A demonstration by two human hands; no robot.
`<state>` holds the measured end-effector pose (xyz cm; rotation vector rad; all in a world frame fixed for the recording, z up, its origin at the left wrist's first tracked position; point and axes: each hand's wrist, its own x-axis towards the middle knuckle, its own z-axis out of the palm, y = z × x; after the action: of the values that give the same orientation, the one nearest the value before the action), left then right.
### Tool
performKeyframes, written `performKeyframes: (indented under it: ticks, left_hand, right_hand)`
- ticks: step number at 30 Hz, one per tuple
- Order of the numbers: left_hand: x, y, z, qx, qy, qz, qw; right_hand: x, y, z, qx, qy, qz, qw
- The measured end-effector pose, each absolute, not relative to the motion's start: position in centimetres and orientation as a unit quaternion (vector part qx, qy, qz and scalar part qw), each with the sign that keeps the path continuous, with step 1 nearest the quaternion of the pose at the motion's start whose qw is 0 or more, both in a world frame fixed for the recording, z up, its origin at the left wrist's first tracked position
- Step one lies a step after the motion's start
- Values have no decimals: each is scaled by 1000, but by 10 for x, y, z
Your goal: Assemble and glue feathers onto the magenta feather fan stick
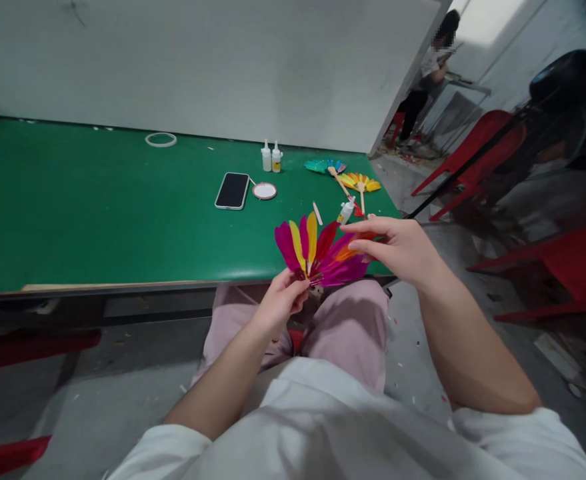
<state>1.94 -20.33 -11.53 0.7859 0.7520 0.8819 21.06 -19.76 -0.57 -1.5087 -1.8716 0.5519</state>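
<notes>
A feather fan with magenta, yellow, red and orange feathers spreads above my lap at the table's front edge. Its base is pinched between the thumb and fingers of my left hand, which partly hides it. At the fan's right side is my right hand, its thumb and index finger stretched out and apart, with orange feathers between and beside them. Whether those fingertips press on a feather I cannot tell. Just beyond the right fingertips, a small white glue bottle leans tilted on the green table.
Two finished-looking fans, one blue-green and one yellow, lie at the table's right end. Two upright glue bottles, a phone, a round white disc and a tape ring lie farther back. Red chairs and a person are at right.
</notes>
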Motion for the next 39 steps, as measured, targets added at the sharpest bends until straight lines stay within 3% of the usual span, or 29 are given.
performKeyframes:
  ticks: [15,24,34,39]
  left_hand:
    - [25,-204,-111,384,378,379,752]
    - [26,-206,-116,401,400,383,730]
    - [28,-206,-116,423,381,398,720]
    - [28,-207,-115,402,384,402,727]
  right_hand:
    - [191,-194,-11,-559,-755,169,297]
    - [189,-195,-12,-559,-747,209,292]
    - [186,-195,-16,-571,-777,90,251]
    - [189,-195,-21,-550,-775,102,293]
